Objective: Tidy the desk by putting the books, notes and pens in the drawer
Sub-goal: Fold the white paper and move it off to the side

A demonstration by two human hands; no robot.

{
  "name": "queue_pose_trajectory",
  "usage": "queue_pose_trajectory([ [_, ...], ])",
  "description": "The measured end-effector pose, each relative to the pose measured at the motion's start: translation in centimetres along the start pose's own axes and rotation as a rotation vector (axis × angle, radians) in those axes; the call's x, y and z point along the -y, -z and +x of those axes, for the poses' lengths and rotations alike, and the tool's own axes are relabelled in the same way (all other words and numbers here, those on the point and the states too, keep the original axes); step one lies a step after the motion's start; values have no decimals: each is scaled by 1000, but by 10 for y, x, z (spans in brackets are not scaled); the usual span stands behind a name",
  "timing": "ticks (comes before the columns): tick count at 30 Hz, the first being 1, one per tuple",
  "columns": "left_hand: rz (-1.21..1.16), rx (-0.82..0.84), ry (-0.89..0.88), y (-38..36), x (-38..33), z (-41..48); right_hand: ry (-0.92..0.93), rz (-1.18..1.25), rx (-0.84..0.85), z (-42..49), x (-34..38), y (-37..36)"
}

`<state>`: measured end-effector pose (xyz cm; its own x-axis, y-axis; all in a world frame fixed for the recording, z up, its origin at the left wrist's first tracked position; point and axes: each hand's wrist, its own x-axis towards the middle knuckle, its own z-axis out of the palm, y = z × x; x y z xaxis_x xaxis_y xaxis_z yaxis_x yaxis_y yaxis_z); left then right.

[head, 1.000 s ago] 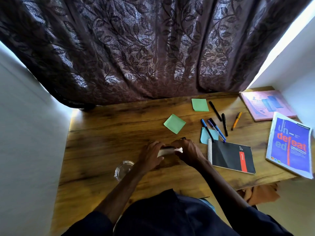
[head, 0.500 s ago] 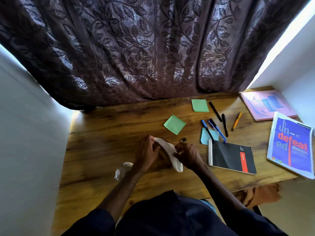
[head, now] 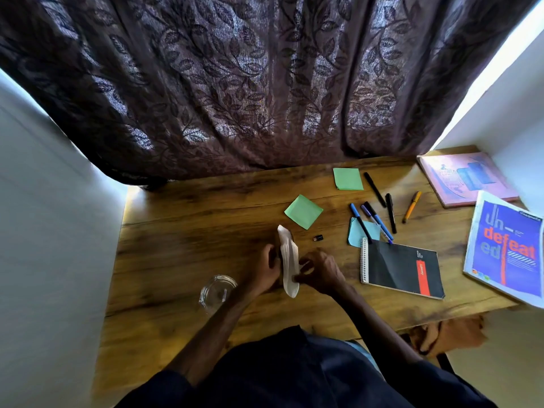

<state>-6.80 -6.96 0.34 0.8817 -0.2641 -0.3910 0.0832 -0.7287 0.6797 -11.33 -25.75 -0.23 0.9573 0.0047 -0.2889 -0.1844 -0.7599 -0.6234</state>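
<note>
My left hand [head: 266,270] and my right hand [head: 319,270] both hold a folded white paper [head: 288,262], which stands on edge over the wooden desk [head: 182,240]. To the right lie a black spiral notebook [head: 401,269], a blue "undefeated" book [head: 507,248] overhanging the desk edge, and a pink book [head: 466,178] at the back right. Two green sticky notes [head: 303,211] [head: 348,178] and a light blue note [head: 362,234] lie behind my hands. Several pens [head: 379,219] are scattered there, with an orange pen [head: 411,206] apart. No drawer is in view.
A clear glass ashtray [head: 217,291] sits just left of my left forearm. A small black cap [head: 318,237] lies beyond my right hand. A dark leaf-patterned curtain [head: 265,83] hangs behind the desk. White walls close both sides. Orange cloth [head: 450,334] shows below the desk's right front.
The white paper lay flat between my hands a second ago. It has been turned up on edge and now points away from me. My hands have shifted slightly toward me.
</note>
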Motion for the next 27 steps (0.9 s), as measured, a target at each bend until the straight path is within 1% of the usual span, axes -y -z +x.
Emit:
queue_pose_trajectory([
  [2,-11,-11,-30,2,-4,0,-70,-54,94,-2,-5,-4],
  [4,4,-6,-72,5,-5,2,-136,-15,141,-3,-8,-10],
  [7,50,22,-86,6,-8,3,-189,90,127,-4,-8,-15],
  [10,87,26,-78,5,-10,2,-193,129,109,-3,-5,-16],
  [17,155,40,-80,1,-11,-1,-202,119,42,1,-2,-17],
  [21,149,56,-60,0,-13,-4,-207,121,57,2,-2,-17],
  [23,119,85,-35,1,-16,-5,-153,63,32,1,-2,-14],
  [25,87,127,-15,1,-15,-5,-31,-25,-40,0,-2,-8],
  [27,52,181,0,-2,-14,-6,61,13,-103,2,-2,-2],
])
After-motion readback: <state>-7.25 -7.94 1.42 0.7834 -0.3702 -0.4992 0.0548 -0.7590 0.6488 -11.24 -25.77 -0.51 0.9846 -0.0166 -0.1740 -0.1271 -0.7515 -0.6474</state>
